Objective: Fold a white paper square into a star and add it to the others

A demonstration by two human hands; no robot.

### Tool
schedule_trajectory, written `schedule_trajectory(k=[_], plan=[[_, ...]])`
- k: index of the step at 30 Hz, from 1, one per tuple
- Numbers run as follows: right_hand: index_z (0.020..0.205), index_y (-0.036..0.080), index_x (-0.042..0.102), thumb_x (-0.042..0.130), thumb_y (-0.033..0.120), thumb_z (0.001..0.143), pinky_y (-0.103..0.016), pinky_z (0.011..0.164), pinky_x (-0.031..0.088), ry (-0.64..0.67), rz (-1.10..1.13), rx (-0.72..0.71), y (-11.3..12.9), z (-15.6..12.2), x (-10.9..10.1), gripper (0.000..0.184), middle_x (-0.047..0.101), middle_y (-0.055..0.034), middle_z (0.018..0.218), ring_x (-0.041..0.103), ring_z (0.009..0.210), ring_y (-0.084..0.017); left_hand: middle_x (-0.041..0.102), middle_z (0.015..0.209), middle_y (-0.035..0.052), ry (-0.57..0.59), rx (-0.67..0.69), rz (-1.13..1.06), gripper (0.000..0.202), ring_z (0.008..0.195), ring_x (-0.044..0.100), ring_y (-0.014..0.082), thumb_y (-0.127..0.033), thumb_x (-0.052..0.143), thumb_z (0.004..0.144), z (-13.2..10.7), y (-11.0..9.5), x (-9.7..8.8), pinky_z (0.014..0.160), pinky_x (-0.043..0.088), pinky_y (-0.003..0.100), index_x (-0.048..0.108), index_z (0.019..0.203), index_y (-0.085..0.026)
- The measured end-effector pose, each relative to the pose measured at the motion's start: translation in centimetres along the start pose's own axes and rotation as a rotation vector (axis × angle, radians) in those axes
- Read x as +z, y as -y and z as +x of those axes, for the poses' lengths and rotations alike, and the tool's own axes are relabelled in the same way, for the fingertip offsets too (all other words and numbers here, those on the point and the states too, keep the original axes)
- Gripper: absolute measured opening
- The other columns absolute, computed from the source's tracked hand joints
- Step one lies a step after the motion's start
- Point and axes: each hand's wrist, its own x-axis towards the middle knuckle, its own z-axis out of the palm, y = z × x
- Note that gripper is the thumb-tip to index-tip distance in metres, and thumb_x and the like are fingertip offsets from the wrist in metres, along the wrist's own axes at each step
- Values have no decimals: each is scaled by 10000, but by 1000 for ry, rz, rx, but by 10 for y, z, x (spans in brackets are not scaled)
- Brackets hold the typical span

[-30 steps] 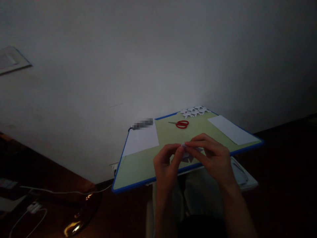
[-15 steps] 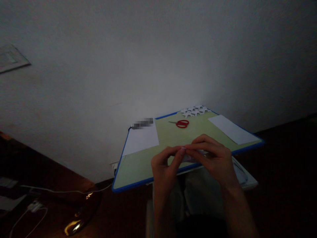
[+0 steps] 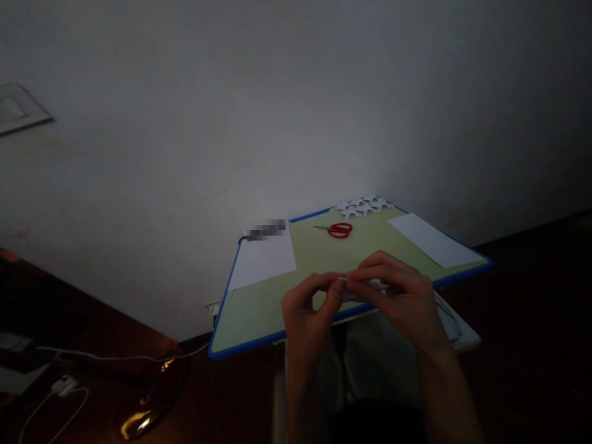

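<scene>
Between my two hands is a small piece of folded white paper (image 3: 354, 295), held above the near edge of the table. My left hand (image 3: 311, 308) pinches its left end between thumb and index finger. My right hand (image 3: 400, 296) grips it from the right, fingertips meeting those of the left; the paper is partly hidden behind the fingers. Beyond the hands lie scissors (image 3: 340, 230) with red handles, blades pointing left. Several folded white paper shapes (image 3: 363, 206) with pointed ends sit grouped at the far edge.
The pale green table (image 3: 250, 324) has a blue rim and stands against a grey wall (image 3: 296, 111). A white sheet (image 3: 266, 262) lies at its left, another white sheet (image 3: 435, 240) at its right. A white cable (image 3: 120, 356) runs along at the lower left.
Both hands stay nearly in place, with the fingertips still together on the paper. The paper has tilted slightly, and its pointed right part shows a little more.
</scene>
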Motion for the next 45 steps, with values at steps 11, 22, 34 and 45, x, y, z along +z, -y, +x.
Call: schedule_trajectory(k=[11, 22, 34, 45], plan=[[1052, 310, 803, 814, 150, 925, -316, 737, 525, 63, 113, -3, -3, -5, -3, 205, 723, 11, 949, 685, 873, -166, 792, 904, 8, 36, 195, -47, 92, 850, 724, 158, -163, 751, 969, 0, -2, 0, 798, 555, 272, 811, 980, -232], [1020, 278, 808, 831, 72, 897, -298, 659, 499, -51, 66, -118, 9, -2, 6, 240, 722, 21, 866, 655, 765, -138, 772, 904, 2, -31, 298, -138, 157, 853, 692, 145, -113, 737, 965, -2, -7, 8, 769, 541, 252, 804, 1008, -249], [1209, 294, 743, 741, 139, 957, -323, 727, 520, 146, 94, -40, -2, -7, -7, 296, 717, -16, 964, 657, 859, -183, 813, 824, 15, -170, 146, -80, 35, 764, 752, 162, -238, 812, 920, -3, -8, 11, 713, 582, 242, 839, 903, -224], [1086, 280, 741, 744, 164, 957, -328, 742, 510, 96, 98, 9, 0, -5, 0, 174, 709, -5, 949, 657, 858, -186, 803, 858, 17, -131, 219, -59, 43, 798, 739, 155, -218, 791, 946, -2, -5, 7, 735, 569, 243, 831, 941, -231]])
